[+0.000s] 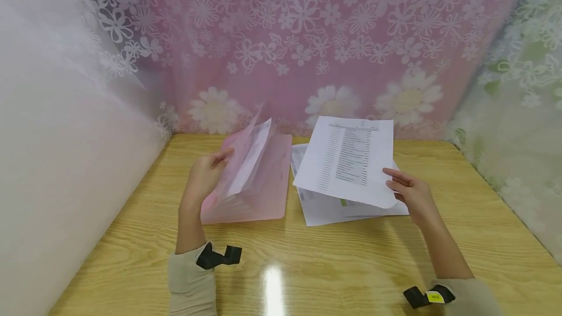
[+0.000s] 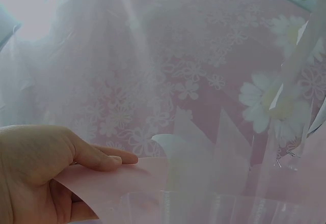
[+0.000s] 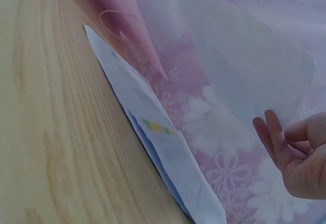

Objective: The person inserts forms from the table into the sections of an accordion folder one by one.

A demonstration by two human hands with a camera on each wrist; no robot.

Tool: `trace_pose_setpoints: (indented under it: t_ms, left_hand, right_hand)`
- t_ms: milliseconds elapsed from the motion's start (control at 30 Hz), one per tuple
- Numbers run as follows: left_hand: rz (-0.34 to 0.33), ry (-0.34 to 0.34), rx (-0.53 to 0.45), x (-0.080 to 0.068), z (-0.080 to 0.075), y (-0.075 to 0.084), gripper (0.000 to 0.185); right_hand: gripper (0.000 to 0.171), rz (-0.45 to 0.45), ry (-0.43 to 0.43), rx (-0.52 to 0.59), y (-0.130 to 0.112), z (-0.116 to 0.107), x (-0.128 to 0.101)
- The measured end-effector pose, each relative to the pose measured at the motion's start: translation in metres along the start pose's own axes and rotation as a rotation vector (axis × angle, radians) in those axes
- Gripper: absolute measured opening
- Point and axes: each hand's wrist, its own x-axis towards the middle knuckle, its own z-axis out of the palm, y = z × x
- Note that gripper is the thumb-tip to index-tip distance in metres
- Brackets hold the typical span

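A pink translucent folder (image 1: 263,189) lies on the wooden table (image 1: 333,267), left of centre. My left hand (image 1: 218,158) pinches its front flap (image 2: 127,183) and holds it lifted, thumb on top, so the pockets and a white sheet inside (image 1: 252,155) show. My right hand (image 1: 393,180) pinches the lower right corner of a printed sheet (image 1: 347,160) and holds it raised above a stack of papers (image 1: 325,211). In the right wrist view that hand (image 3: 285,142) sits behind the lifted sheet (image 3: 244,66), with the stack (image 3: 163,147) below it.
A pink flowered curtain (image 1: 307,38) closes the back, a white one (image 1: 52,135) the left, and a greenish one (image 1: 522,126) the right. Bare tabletop lies toward the front edge.
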Motion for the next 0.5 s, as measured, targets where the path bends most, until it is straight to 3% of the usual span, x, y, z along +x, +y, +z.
trace_pose_setpoints:
  t_ms: [233,500]
  left_hand:
    - [0.016,0.014,0.008,-0.001,-0.001,0.0,0.033]
    - [0.025,0.022,0.027,-0.001,0.0,0.0,0.032]
  right_hand:
    - [0.037,-0.008,0.004,0.007,-0.011,0.02,0.005]
    - [0.045,-0.018,-0.008,-0.104,-0.023,0.038,0.01]
